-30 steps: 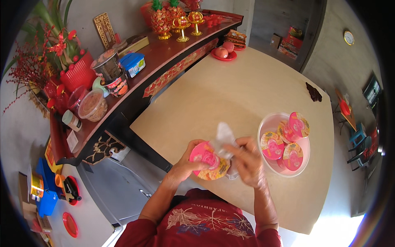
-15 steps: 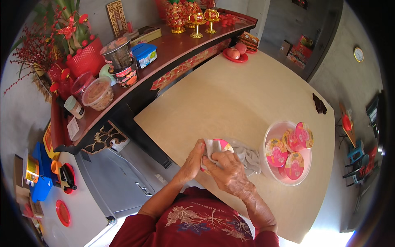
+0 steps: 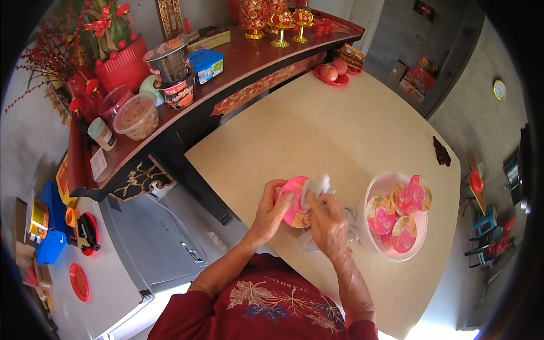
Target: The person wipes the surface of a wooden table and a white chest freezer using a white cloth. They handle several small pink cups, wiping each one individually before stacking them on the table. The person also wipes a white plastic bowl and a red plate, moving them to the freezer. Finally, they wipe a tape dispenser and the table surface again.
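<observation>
Pink cup (image 3: pixel 298 214): its lid is showing more fully than half a second ago, when cloth was covering much of it.
Left hand (image 3: pixel 268 218): I'm gripping the cup by its left side, my thumb lying across the lid.
Right hand (image 3: pixel 330 224): I'm pinching the pale cloth (image 3: pixel 319 185), which is touching the lid's right side.
Bench (image 3: pixel 255 147): I'm holding the cup over its near part; beside my right hand a crumpled pale item (image 3: pixel 352 222) is lying, too blurred to name.
Tub (image 3: pixel 383 184): just to the right, its pale wall is surrounding several pink-and-yellow cups (image 3: pixel 381 215).
Far corner: a red plate (image 3: pixel 338 84) is bearing round pinkish fruit (image 3: pixel 328 72).
Right edge: a dark crumpled thing (image 3: pixel 441 152) is lying alone.
</observation>
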`<state>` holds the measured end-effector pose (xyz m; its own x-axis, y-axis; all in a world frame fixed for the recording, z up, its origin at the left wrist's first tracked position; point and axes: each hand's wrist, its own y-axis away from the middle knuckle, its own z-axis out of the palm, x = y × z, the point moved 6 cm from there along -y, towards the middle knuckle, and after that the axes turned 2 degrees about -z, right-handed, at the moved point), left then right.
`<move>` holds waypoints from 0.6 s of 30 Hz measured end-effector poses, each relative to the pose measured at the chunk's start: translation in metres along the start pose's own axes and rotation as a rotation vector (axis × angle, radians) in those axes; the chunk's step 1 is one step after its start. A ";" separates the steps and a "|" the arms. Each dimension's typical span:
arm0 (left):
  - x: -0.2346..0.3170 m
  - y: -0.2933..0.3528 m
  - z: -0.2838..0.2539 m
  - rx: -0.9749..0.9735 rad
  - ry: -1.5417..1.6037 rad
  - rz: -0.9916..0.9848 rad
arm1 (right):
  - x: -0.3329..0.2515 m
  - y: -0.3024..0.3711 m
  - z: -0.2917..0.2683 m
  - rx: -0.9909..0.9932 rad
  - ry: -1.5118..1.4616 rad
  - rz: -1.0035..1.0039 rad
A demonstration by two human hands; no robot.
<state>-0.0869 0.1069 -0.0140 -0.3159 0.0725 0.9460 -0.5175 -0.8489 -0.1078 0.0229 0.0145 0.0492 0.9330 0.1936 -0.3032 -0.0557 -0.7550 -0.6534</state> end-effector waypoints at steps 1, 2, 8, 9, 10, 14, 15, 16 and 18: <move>0.000 0.002 0.002 -0.001 0.065 -0.041 | 0.012 -0.002 0.001 -0.003 -0.024 0.105; -0.001 0.004 0.002 -0.004 0.020 -0.046 | 0.018 -0.001 0.000 0.003 -0.017 0.139; 0.029 0.010 0.000 -0.053 -0.280 0.096 | 0.029 -0.006 -0.033 0.135 -0.254 0.315; 0.034 0.010 0.003 -0.076 -0.328 0.122 | 0.013 -0.012 -0.038 0.105 -0.240 0.207; 0.040 0.011 0.006 -0.105 -0.378 0.146 | -0.003 -0.019 -0.037 0.027 -0.246 0.072; 0.056 0.015 0.009 -0.118 -0.615 0.055 | -0.039 -0.025 -0.024 -0.192 -0.213 -0.217; 0.055 0.015 0.008 -0.117 -0.604 0.069 | -0.040 -0.025 -0.021 -0.230 -0.193 -0.230; 0.052 0.015 0.006 -0.115 -0.592 0.083 | -0.033 -0.026 -0.019 -0.244 -0.287 -0.176; 0.051 0.016 0.004 -0.134 -0.572 0.086 | -0.010 -0.026 -0.015 -0.273 -0.479 -0.068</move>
<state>-0.1083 0.0945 0.0341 0.0980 -0.3192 0.9426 -0.6167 -0.7629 -0.1942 0.0200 0.0224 0.0797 0.6618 0.4627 -0.5899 0.1522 -0.8534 -0.4986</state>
